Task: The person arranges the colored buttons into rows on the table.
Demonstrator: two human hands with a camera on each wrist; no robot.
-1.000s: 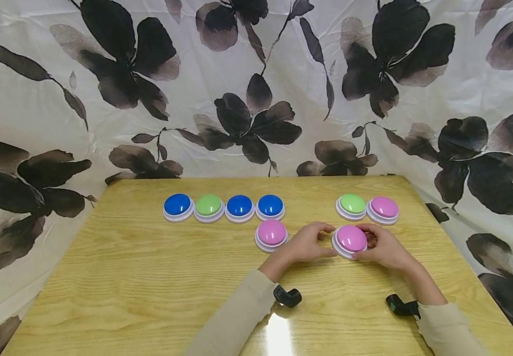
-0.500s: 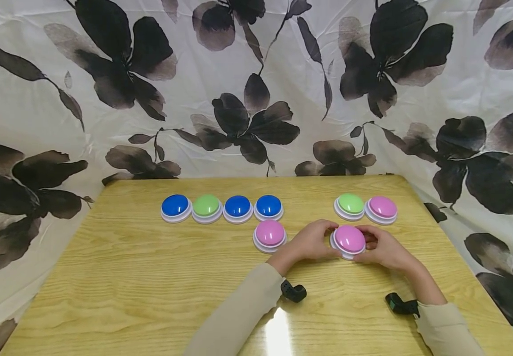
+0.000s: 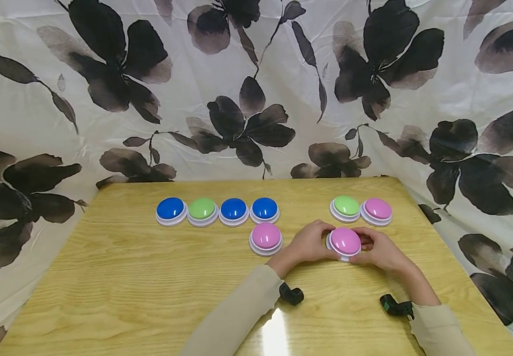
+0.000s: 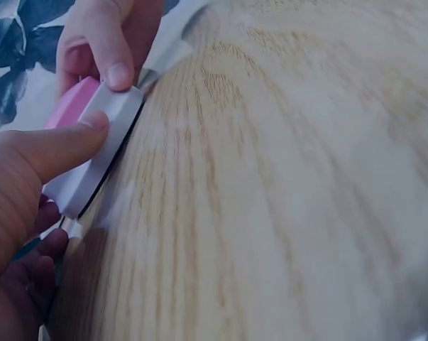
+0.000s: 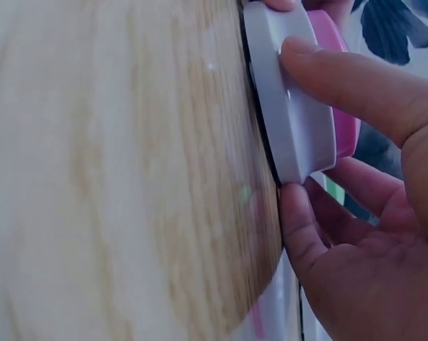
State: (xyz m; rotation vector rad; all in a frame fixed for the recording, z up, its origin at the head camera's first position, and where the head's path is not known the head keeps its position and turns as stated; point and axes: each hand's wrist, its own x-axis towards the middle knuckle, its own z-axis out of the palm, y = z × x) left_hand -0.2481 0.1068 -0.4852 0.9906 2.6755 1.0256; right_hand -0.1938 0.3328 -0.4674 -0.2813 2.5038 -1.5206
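Observation:
Between my two hands is a pink dome push button with a round white base. My left hand grips its left side, and my right hand holds its right side. In the left wrist view, the thumb of the left hand presses on the white base, its fingers curling in behind. The right wrist view has the right thumb on the base too, with fingers under its edge. The base sits low, at the wooden tabletop. Left of my left wrist stands another pink button.
Along the back left runs a row: blue button, green button, then two more blue ones. A green button and a pink one stand side by side at back right. Patterned cloth hangs behind the table.
My left hand has moved right, up to the pink button, and now grips it along with the right hand. The head view has shifted slightly.

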